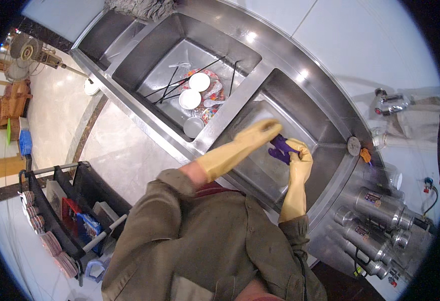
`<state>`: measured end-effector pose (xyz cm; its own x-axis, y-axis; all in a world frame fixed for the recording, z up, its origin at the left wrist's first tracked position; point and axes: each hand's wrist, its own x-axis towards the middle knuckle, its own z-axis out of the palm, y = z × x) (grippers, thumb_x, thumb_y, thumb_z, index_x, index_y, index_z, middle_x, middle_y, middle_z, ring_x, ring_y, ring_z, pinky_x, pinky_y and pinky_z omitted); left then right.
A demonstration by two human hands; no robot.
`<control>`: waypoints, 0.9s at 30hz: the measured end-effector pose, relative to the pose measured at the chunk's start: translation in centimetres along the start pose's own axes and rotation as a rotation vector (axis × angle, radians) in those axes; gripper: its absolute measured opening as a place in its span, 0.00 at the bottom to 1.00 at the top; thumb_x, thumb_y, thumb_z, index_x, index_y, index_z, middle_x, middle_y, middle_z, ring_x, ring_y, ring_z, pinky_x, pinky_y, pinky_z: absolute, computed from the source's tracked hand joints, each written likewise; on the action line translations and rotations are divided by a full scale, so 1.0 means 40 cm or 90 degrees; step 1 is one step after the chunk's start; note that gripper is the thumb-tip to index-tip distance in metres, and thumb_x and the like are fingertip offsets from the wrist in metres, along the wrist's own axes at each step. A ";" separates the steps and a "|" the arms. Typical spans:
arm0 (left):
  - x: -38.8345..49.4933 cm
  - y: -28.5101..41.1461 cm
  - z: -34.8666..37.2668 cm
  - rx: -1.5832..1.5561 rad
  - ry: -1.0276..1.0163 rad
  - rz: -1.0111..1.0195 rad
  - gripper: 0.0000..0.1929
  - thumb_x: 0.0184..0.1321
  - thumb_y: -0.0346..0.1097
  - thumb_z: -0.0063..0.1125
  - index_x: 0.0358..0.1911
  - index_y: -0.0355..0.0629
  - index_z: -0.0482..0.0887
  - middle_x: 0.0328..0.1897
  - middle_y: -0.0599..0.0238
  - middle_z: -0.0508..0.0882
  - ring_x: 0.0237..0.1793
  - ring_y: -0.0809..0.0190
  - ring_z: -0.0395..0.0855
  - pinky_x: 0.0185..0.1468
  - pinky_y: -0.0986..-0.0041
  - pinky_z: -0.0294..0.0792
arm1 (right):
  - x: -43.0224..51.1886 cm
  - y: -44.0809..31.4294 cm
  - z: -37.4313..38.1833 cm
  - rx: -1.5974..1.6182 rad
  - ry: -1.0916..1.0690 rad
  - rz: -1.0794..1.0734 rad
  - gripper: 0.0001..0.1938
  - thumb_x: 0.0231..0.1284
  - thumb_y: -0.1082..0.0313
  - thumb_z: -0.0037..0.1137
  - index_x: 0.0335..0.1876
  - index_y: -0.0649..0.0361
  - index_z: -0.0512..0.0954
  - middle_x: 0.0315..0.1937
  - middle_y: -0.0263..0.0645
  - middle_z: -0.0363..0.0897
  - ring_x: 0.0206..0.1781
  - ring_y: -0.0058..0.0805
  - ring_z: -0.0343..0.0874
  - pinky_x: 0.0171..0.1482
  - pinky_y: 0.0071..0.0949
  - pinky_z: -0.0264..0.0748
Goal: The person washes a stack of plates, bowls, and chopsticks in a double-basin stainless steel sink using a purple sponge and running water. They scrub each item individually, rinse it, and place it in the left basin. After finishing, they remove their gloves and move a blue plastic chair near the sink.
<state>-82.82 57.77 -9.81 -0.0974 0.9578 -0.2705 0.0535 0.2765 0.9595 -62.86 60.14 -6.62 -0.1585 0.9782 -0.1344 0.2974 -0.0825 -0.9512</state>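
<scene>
Over the right basin (317, 165) of a stainless steel sink, both hands wear long yellow rubber gloves. My right hand (301, 153) is closed around a dark purple cloth (279, 150), which hangs bunched to the left of the fingers. Just above and left of the cloth is my left hand (260, 129), blurred, its fingertips close to the cloth's upper edge. Whether those fingers grip the cloth is unclear. Shallow, cloudy water seems to cover the floor of this basin.
The middle basin (129, 67) holds white bowls (199, 82), black chopsticks (169, 90), spoons (214, 103) and a patterned plate (220, 84). Steel vacuum flasks (378, 207) stand right. A black-sided cart (46, 195) with stacked dishes stands lower left. A wall tap (393, 103) juts out at right.
</scene>
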 end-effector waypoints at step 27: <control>-0.052 0.098 0.244 0.646 -0.032 0.385 0.24 0.76 0.46 0.41 0.68 0.40 0.74 0.74 0.43 0.71 0.76 0.36 0.60 0.79 0.53 0.50 | -0.126 -0.032 -0.012 0.830 0.033 0.235 0.25 0.68 0.41 0.60 0.62 0.46 0.80 0.61 0.34 0.81 0.63 0.31 0.77 0.66 0.36 0.73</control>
<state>-72.69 57.64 -6.25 0.2527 0.9502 0.1823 0.8443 -0.3086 0.4381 -62.00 55.43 -4.58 -0.2208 0.8633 -0.4539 -0.7907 -0.4309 -0.4349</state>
